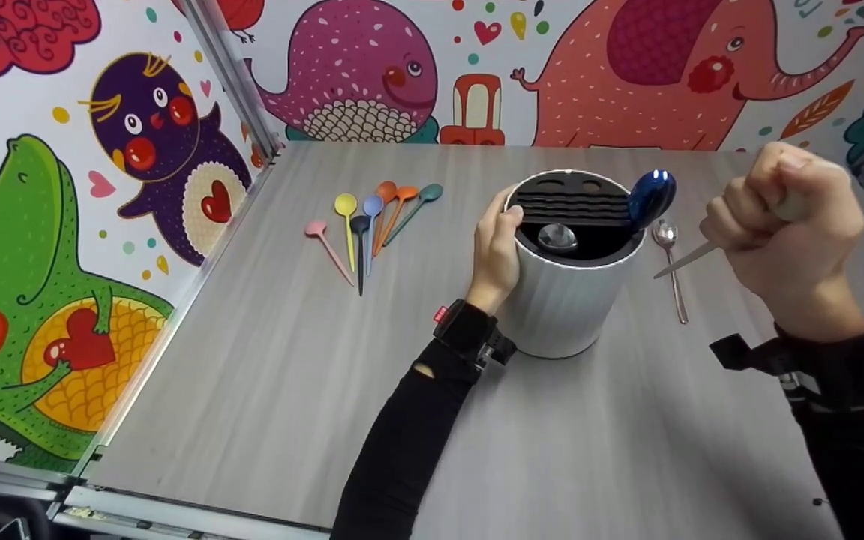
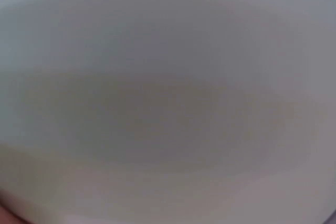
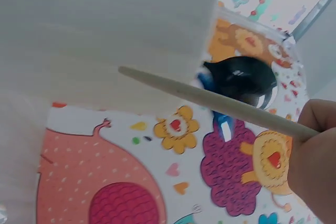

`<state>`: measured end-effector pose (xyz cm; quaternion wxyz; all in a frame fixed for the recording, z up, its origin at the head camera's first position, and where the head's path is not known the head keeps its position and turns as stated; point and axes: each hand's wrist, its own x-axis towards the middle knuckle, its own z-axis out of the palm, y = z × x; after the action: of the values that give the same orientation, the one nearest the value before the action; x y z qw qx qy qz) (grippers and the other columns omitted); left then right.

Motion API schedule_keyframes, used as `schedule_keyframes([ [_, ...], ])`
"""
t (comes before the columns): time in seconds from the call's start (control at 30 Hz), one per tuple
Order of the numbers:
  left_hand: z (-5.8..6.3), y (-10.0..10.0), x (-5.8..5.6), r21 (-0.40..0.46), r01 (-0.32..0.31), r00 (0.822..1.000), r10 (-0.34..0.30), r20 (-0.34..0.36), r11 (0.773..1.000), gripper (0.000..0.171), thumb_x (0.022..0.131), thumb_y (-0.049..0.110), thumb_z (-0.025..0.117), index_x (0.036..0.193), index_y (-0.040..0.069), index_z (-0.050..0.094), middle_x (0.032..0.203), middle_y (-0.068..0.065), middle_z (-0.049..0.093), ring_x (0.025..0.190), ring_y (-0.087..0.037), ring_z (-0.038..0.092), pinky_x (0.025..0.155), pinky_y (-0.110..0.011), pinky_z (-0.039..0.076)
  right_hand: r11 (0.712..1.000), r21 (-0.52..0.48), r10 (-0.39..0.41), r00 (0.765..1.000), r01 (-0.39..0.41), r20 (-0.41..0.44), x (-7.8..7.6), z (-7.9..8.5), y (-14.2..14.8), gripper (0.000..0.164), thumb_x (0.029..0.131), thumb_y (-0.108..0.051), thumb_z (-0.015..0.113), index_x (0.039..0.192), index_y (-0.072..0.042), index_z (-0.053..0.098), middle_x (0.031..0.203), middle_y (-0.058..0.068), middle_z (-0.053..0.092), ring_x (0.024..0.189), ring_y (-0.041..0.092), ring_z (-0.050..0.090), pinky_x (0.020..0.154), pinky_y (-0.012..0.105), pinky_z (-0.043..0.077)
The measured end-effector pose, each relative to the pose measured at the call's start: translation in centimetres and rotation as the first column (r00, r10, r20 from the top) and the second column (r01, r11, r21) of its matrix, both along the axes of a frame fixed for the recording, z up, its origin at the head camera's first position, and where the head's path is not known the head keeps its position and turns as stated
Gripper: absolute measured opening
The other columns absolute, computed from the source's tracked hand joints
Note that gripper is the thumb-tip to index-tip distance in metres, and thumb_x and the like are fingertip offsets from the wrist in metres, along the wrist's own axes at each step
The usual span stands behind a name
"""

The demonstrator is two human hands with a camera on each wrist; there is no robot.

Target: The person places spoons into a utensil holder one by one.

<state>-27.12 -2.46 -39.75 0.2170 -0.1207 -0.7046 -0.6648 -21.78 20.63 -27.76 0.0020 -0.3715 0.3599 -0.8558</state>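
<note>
A white cylindrical utensil holder (image 1: 567, 307) with a black slotted insert stands on the table. My left hand (image 1: 497, 251) grips its left side, thumb at the rim. A blurred pale surface fills the left wrist view. Inside the holder is a shiny rounded metal utensil head (image 1: 557, 238); a glossy blue spoon-like utensil (image 1: 651, 199) sticks out at the right. Raised right of the holder, my right hand (image 1: 784, 217) is a fist around a pale beige tapered stick (image 3: 210, 100), its thin end pointing down-left, apart from the holder. Its other end is hidden in the fist.
A metal spoon (image 1: 672, 274) lies on the table right of the holder. To the left lie several coloured spoons, among them a pink spoon (image 1: 327, 247) and a yellow spoon (image 1: 348, 225). Cartoon-printed walls (image 1: 477, 45) border the table (image 1: 252, 390) behind and at the left.
</note>
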Motion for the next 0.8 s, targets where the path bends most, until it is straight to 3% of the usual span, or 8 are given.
schedule_keyframes([
  [0.23,-0.1,0.0,0.0,-0.003,-0.005,1.0,0.005,-0.007,1.0,0.055,0.086,0.032,0.03,0.128,0.006,0.056,0.124,-0.008,0.062,0.113,-0.013,0.056,0.1,-0.024,0.042,0.996,-0.066,0.057,0.997,-0.06,-0.051,0.4,1.8,-0.7,0.029,0.088,-0.009,0.025,0.059,-0.003,0.022,0.05,0.003,0.021,0.036,0.012,0.024,0.036,0.021,0.018],
  [0.43,-0.2,0.1,0.0,-0.007,-0.009,1.0,0.009,-0.002,1.0,0.055,0.086,0.031,0.031,0.127,0.005,0.056,0.123,-0.008,0.063,0.113,-0.013,0.056,0.1,-0.025,0.042,0.99,-0.11,0.082,0.996,-0.085,-0.026,0.2,3.1,-0.7,0.028,0.088,-0.014,0.029,0.063,-0.003,0.021,0.049,0.003,0.02,0.036,0.013,0.023,0.037,0.021,0.018],
  [0.6,-0.1,0.0,0.0,-0.001,-0.01,1.0,0.01,-0.006,1.0,0.055,0.086,0.031,0.03,0.127,0.005,0.056,0.123,-0.009,0.063,0.112,-0.014,0.057,0.099,-0.026,0.043,0.991,-0.123,0.044,0.999,-0.048,-0.032,-0.5,3.6,-1.0,0.027,0.087,-0.014,0.029,0.064,-0.003,0.022,0.049,0.003,0.021,0.036,0.013,0.026,0.037,0.022,0.018],
  [0.8,0.0,0.0,0.0,-0.007,-0.012,1.0,0.012,-0.004,1.0,0.056,0.087,0.033,0.03,0.128,0.005,0.056,0.124,-0.009,0.062,0.114,-0.014,0.056,0.1,-0.026,0.042,0.992,-0.106,-0.075,0.997,0.071,-0.034,-0.4,3.7,-2.9,0.027,0.086,-0.011,0.031,0.061,-0.002,0.025,0.048,0.003,0.022,0.036,0.011,0.025,0.037,0.021,0.017],
])
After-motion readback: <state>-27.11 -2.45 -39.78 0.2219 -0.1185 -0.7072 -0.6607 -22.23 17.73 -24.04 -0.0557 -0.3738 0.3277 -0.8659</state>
